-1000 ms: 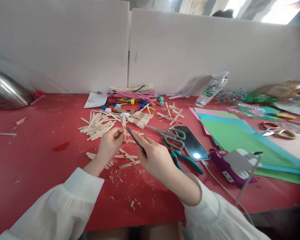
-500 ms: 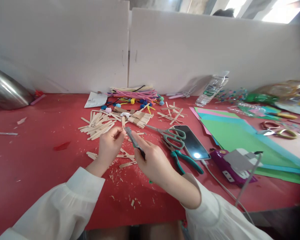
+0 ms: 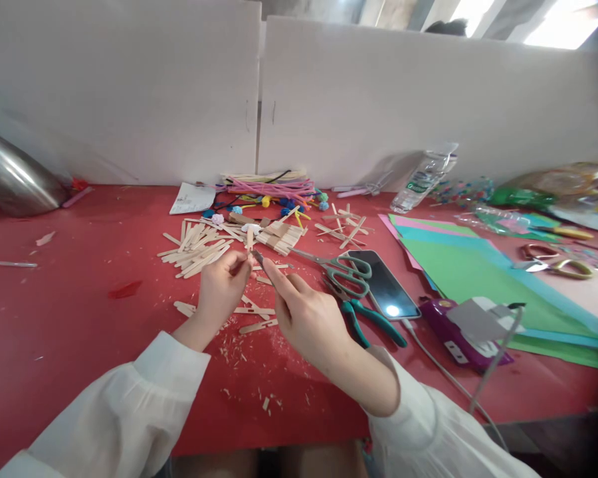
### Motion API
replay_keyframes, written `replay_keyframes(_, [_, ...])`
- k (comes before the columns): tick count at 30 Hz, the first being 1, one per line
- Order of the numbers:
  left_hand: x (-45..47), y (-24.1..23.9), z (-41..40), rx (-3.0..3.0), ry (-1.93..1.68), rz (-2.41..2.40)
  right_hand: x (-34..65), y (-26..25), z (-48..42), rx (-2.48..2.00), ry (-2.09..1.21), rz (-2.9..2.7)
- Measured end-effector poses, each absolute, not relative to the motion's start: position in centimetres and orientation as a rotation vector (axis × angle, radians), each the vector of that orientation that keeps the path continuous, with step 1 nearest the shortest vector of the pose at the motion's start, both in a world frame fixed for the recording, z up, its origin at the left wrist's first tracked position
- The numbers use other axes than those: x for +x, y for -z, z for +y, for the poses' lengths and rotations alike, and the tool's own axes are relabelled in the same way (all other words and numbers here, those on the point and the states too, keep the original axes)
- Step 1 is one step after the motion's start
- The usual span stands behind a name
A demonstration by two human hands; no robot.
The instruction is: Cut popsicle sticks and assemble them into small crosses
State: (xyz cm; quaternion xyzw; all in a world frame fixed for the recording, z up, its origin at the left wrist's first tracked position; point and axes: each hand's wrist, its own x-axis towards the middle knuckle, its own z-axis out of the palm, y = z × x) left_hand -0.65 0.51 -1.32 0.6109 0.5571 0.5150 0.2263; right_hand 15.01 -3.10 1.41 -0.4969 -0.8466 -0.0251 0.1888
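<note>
My left hand (image 3: 222,287) is closed in a pinch on a small wooden craft stick (image 3: 250,240) that stands upright just above the red table (image 3: 80,318). My right hand (image 3: 306,317) grips a thin craft knife (image 3: 260,259), its blade tip laid against the stick near my left fingertips. Under both hands lie wood shavings (image 3: 239,345) and a few cut sticks (image 3: 252,311).
A heap of craft sticks (image 3: 194,249) and pipe cleaners (image 3: 272,188) lie behind my hands. Green scissors (image 3: 346,272), teal pliers (image 3: 373,320), a phone (image 3: 383,284) with cable, a purple device (image 3: 458,335) and coloured paper (image 3: 468,265) sit to the right. White panels back the table.
The knife blade has swung from a flatter angle toward the stick tip, and my right hand has shifted slightly forward. My left hand has stayed almost in place.
</note>
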Motion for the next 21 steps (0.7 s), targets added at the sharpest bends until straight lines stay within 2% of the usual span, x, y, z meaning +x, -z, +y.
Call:
replay_keyframes(12, [-0.2,0.76,0.04,1.806,-1.454,1.592,15.03,-1.5,-3.26,-1.168,-0.54,-2.143])
replay_keyframes(16, [-0.04,0.75,0.19,1.738,-1.456,1.535,15.04,-1.5,-3.14,-1.172,-0.529,-2.138])
replay_keyframes(21, [-0.11,0.84,0.34,1.65,-1.437,1.476,15.03,-1.13,-3.0,-1.259,-0.27,-2.23])
